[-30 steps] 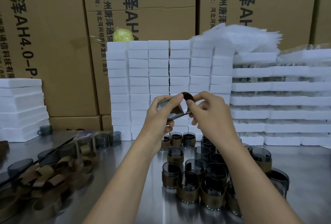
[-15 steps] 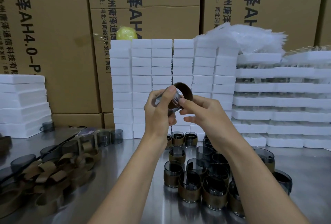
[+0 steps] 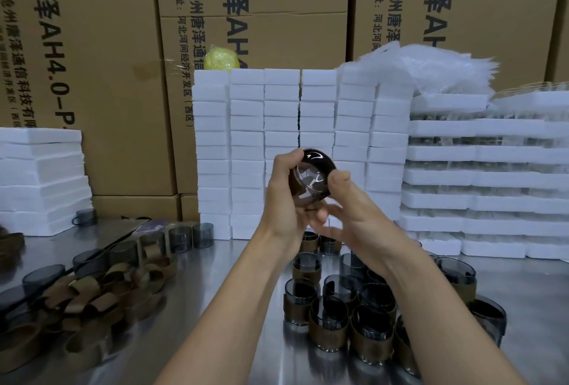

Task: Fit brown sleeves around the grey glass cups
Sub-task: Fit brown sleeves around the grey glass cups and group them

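Two hands clamped on one grey glass cup (image 3: 312,180) (tipped on side, end toward camera): left hand (image 3: 281,200) wrapping left wall, right hand (image 3: 349,215) pinching right edge; brown sleeve (image 3: 323,159) round it; held above sleeved cups (image 3: 328,321) on table (image 3: 215,264).

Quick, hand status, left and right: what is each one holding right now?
Left hand: closed around the grey glass cup.
Right hand: closed, pinching the same cup from the other side.
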Tool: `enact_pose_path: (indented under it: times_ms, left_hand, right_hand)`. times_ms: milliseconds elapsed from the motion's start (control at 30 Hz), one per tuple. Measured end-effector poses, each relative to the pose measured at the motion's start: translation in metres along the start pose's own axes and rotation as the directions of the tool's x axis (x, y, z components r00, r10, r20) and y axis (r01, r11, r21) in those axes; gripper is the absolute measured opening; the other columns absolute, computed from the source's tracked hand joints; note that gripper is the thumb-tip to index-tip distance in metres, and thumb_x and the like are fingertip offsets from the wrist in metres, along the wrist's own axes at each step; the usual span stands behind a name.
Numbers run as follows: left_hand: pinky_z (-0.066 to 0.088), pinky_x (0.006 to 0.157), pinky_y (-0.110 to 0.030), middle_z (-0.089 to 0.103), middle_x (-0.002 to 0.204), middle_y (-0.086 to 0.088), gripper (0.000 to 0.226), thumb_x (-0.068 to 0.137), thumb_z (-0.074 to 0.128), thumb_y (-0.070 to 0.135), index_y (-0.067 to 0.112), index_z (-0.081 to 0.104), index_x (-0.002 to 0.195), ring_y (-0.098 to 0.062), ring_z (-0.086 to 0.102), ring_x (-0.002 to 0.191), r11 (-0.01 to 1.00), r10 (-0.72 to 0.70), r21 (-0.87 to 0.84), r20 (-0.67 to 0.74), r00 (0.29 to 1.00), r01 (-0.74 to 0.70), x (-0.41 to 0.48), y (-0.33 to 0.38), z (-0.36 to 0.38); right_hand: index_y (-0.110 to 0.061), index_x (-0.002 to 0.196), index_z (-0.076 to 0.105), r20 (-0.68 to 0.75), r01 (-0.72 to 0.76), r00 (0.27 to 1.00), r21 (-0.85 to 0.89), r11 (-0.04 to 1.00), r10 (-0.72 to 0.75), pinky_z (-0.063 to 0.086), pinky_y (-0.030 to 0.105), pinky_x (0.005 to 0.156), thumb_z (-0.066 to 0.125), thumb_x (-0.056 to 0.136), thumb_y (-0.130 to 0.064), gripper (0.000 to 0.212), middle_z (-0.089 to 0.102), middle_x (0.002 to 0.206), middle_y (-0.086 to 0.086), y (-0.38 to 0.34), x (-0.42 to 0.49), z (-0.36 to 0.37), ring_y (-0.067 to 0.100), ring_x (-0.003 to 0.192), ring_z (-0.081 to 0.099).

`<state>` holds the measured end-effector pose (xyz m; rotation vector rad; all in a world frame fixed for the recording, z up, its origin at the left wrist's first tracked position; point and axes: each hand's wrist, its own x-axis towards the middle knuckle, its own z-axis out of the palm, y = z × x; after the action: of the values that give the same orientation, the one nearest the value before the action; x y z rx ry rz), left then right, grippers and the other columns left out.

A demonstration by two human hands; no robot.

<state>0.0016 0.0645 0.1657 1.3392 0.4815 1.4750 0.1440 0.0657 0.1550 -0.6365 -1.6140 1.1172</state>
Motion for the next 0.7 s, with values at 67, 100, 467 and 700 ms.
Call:
enact_pose_path:
  times_ms: [67,100,467,700]
  left_hand:
    - [0.039,0.046,-0.024,0.08,0.114,-0.023,0.067,0.085,0.052,0.069,0.014,0.086,0.102,-0.013,0.046,0.042,0.995,-0.039,-0.091,0.06,0.997,0.044,-0.002,-0.002,0.004]
    - [0.037,0.045,-0.024,0.078,0.12,-0.025,0.068,0.089,0.05,0.067,0.013,0.084,0.111,-0.012,0.044,0.04,0.987,-0.046,-0.149,0.085,0.995,0.058,-0.002,-0.002,0.006]
    - [0.038,0.04,-0.021,0.079,0.106,-0.017,0.059,0.096,0.051,0.055,0.008,0.077,0.12,-0.01,0.041,0.04,0.948,-0.114,-0.265,0.238,0.964,0.177,0.0,-0.001,-0.008]
    - [0.04,0.049,-0.024,0.064,0.074,0.0,0.051,0.1,0.051,0.07,0.028,0.078,0.09,-0.016,0.039,0.047,0.856,-0.228,0.445,-0.131,0.965,0.263,0.007,0.023,-0.034]
  right_hand:
    - [-0.021,0.136,0.069,0.083,-0.01,0.997,0.113,0.994,0.0,0.057,0.05,0.107,0.078,0.053,-0.097,0.112,0.061,0.073,-0.003,0.005,0.001,0.008,0.023,0.098,0.061]
    - [-0.023,0.127,0.074,0.102,-0.009,0.995,0.167,0.986,-0.008,0.052,0.055,0.112,0.08,0.049,-0.096,0.107,0.057,0.067,-0.005,0.007,0.002,0.011,0.028,0.102,0.056]
    - [-0.02,0.133,0.069,0.06,0.035,0.997,0.25,0.968,-0.052,0.059,0.023,0.075,0.089,0.054,-0.085,0.104,0.07,0.074,-0.003,0.021,0.008,0.017,0.008,0.07,0.069]
    - [-0.068,0.145,0.052,0.04,0.162,0.987,-0.328,0.931,-0.158,0.056,0.039,0.102,0.092,0.081,-0.041,0.08,0.066,0.141,-0.014,-0.008,-0.003,-0.016,0.01,0.122,0.072]
